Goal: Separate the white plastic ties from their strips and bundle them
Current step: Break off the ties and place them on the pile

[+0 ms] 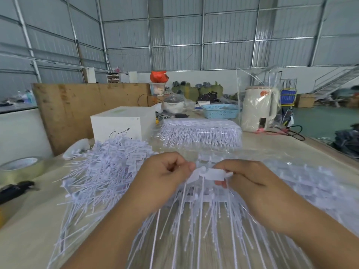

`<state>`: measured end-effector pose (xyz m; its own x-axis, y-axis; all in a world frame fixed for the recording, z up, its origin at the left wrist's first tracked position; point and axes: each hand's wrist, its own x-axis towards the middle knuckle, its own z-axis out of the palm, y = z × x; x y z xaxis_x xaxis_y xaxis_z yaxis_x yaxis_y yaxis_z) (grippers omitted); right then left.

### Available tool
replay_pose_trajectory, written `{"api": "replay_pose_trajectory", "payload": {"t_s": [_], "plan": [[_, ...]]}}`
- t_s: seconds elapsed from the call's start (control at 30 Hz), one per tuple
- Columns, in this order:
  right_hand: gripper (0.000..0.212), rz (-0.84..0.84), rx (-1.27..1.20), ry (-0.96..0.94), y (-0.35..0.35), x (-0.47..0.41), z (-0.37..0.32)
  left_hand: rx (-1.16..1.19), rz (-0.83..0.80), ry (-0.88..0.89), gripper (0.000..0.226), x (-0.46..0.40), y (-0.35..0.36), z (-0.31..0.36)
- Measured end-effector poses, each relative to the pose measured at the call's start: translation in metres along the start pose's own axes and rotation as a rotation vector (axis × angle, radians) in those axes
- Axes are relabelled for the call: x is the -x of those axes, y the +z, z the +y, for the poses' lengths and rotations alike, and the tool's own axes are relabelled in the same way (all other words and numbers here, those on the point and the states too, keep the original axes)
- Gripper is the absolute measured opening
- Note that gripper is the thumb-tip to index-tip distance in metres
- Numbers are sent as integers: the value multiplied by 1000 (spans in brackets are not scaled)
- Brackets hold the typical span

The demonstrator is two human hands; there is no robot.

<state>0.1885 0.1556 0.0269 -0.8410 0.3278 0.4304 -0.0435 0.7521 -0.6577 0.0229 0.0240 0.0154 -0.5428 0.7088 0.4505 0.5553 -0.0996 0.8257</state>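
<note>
Left hand (165,176) and right hand (250,179), both pinching one strip of ties (208,174) above the bench (27,220). Light, springy, probably slippery; best gripped at the flat tags. Loose ties (104,169) heaped left; packed strips (200,133) beyond.

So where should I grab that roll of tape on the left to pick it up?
The roll of tape lies flat on the table, hole facing up. Probably best to come from above, thumb outside the rim and fingers in the hole, pinching the near wall.
</note>
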Motion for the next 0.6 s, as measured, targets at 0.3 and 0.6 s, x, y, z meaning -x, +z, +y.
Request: {"api": "replay_pose_trajectory", "payload": {"t_s": [0.3,0.6], "plan": [[29,-74,186,-54,6,-2,-1,424,-166,-84,25,3,5,14],[9,-145,-78,-20,15,-1,-4,269,-170,-1,27,9,19,14]]}}
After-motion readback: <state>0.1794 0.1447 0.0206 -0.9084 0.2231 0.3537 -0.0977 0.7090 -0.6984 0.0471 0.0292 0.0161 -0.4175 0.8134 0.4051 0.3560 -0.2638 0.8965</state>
